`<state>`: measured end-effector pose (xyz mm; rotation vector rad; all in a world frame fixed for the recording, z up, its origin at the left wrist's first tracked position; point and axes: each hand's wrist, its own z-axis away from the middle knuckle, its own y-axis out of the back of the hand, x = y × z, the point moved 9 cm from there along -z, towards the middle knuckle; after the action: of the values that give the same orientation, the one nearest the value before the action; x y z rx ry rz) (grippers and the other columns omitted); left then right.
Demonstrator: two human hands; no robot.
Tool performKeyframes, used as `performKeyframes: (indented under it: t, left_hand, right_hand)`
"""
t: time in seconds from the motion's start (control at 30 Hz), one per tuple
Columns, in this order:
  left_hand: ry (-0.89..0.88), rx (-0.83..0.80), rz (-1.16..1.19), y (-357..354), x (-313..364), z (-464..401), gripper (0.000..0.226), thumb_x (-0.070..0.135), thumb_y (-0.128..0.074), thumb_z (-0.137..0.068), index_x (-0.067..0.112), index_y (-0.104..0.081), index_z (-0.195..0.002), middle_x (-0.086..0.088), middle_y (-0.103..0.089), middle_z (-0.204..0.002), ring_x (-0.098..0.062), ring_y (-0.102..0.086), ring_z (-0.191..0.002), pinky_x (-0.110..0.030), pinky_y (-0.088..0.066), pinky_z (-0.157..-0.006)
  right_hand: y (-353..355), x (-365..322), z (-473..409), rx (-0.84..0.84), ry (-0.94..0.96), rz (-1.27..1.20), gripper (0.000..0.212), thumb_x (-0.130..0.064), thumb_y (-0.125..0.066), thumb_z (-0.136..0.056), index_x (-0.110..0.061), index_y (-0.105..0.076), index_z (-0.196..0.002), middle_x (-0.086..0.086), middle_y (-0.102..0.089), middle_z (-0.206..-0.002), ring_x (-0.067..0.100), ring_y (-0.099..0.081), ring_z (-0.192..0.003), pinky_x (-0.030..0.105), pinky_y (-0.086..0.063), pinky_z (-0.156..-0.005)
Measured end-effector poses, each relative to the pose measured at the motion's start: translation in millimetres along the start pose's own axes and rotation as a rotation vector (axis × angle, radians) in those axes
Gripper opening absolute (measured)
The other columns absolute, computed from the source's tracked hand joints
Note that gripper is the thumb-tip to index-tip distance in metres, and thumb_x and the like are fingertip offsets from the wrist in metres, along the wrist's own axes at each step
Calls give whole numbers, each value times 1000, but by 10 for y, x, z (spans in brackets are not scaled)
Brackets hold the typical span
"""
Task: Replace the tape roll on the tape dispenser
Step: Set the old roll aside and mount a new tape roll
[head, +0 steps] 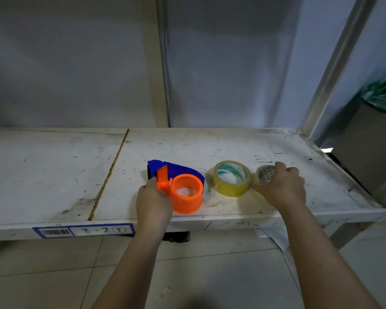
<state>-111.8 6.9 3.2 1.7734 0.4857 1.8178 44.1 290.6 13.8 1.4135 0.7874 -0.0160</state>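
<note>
While left hand point(153, 200) steadies dispenser point(178, 186), right hand point(281, 188) grasps roll point(264, 175).

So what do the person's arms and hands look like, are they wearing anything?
Both forearms are bare right down to the bottom of the frame: no sleeves show. The left hand and right hand wear no gloves, and no rings, watch or bracelet can be seen from this view.

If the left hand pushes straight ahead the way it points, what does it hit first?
The left hand already touches the tape dispenser; going on, it would press into its orange hub, probably.
</note>
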Motion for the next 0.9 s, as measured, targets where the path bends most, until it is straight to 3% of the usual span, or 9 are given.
performKeyframes:
  t: [0.17, 0.23, 0.3, 0.43, 0.53, 0.63, 0.77, 0.87, 0.9]
  left_hand:
    - [-17, 15, 0, -12, 4, 22, 39, 10, -43, -96, 12, -45, -135, -13, -53, -132, -30, -51, -119, -36, -43, -89]
    - [-45, 16, 12, -11, 32, 42, 39, 10, -43, -96, 12, -44, -135, -12, -52, -134, -29, -51, -120, -33, -41, -86]
    - [-69, 24, 19, -5, 58, 61, 40, 10, -42, -96, 12, -43, -136, -11, -50, -136, -29, -49, -121, -30, -38, -83]
    - [-116, 41, 2, 4, 121, 115, 38, 9, -42, -96, 13, -44, -134, -11, -49, -136, -27, -49, -120, -27, -35, -80]
    - [-119, 36, -4, 14, 128, 150, 37, 11, -43, -96, 14, -45, -133, -9, -49, -135, -26, -49, -121, -27, -35, -80]
    - [-150, 35, -10, 41, 141, 182, 36, 15, -48, -95, 15, -47, -131, -8, -49, -135, -23, -49, -119, -25, -36, -80]
    - [-332, 57, 0, 100, 341, 262, 39, 20, -61, -88, 20, -53, -126, -2, -51, -132, -19, -49, -116, -24, -36, -82]
    - [-545, 35, 27, 101, 610, 403, 43, 25, -68, -83, 21, -56, -123, 5, -53, -127, -8, -46, -112, -16, -33, -85]
    - [-591, 34, 45, 111, 680, 447, 44, 27, -69, -82, 20, -56, -123, 8, -53, -123, -3, -43, -109, -9, -32, -84]
  right_hand:
    - [-169, 73, -42, -87, 2, 57, 83, -54, -68, -72, -11, -35, -136, 17, -39, -139, 38, -35, -127, 49, -39, -98]
    - [-121, 6, -39, -51, 49, 134, 85, -58, -62, -73, -16, -32, -140, 12, -31, -150, 36, -21, -140, 58, -25, -109]
    - [6, -266, 30, 70, 230, 149, 75, -52, -59, -75, -21, -35, -139, 6, -29, -154, 30, -15, -144, 61, -13, -111]
    - [-181, -840, 361, 9, 586, 290, 43, -41, -55, -80, -30, -57, -121, -5, -60, -129, 18, -42, -130, 61, -7, -112]
    - [-476, -880, 432, -49, 627, 461, 32, -22, -54, -81, -29, -62, -112, -3, -67, -107, 20, -52, -115, 64, -7, -111]
    - [-518, -825, 380, 11, 591, 470, 25, -17, -57, -83, -27, -64, -106, -1, -70, -92, 23, -60, -97, 61, -8, -112]
    - [-366, -839, 364, 33, 529, 195, 17, -33, -57, -87, -26, -65, -101, -1, -72, -89, 23, -65, -87, 51, -17, -113]
    - [-244, -953, 466, -186, 456, -334, 8, -32, -64, -82, -24, -64, -83, -1, -70, -77, 24, -64, -77, 48, -49, -90]
    - [-235, -1020, 554, -292, 449, -487, 7, -28, -67, -81, -20, -66, -82, 3, -71, -78, 27, -66, -77, 49, -53, -82]
